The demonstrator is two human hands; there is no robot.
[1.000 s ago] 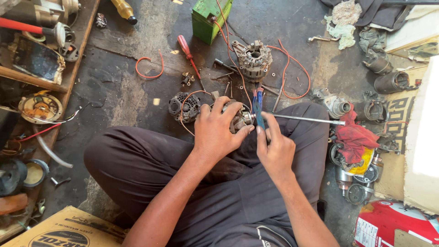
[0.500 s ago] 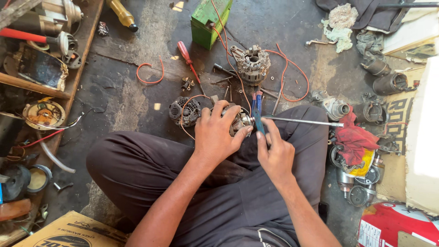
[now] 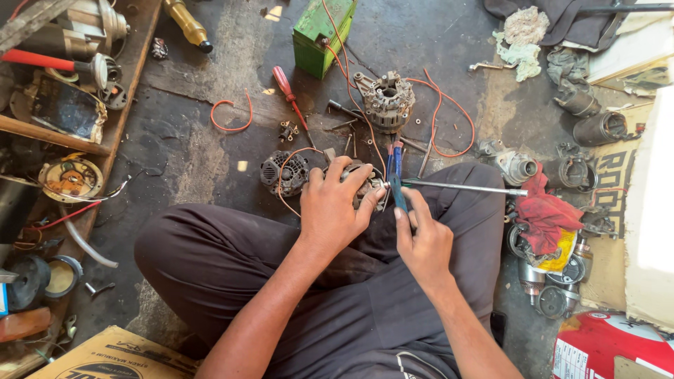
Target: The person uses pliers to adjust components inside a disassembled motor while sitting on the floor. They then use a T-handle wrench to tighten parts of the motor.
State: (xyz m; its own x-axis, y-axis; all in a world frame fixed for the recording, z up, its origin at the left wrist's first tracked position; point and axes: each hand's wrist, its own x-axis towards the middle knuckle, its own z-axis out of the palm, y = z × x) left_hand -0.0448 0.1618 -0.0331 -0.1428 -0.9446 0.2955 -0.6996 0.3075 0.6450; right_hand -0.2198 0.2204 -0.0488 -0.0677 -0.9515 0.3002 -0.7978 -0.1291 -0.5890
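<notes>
Hands on motor part at the knees

Motor part point(image 3: 365, 188) sits above the crossed legs, left hand point(image 3: 335, 210) clenched over it. Right hand point(image 3: 421, 238) grips blue-handled pliers point(image 3: 397, 179), apparently also a long metal rod point(image 3: 463, 187). Green battery point(image 3: 323, 31) stands farther up the floor point(image 3: 175, 140).

You wear loose dark grey cloth trousers point(image 3: 232, 260), creased and dusty over both legs. Your forearms are bare, with no sleeves, and neither your left hand point(image 3: 337, 207) nor your right hand point(image 3: 425, 242) is gloved.
</notes>
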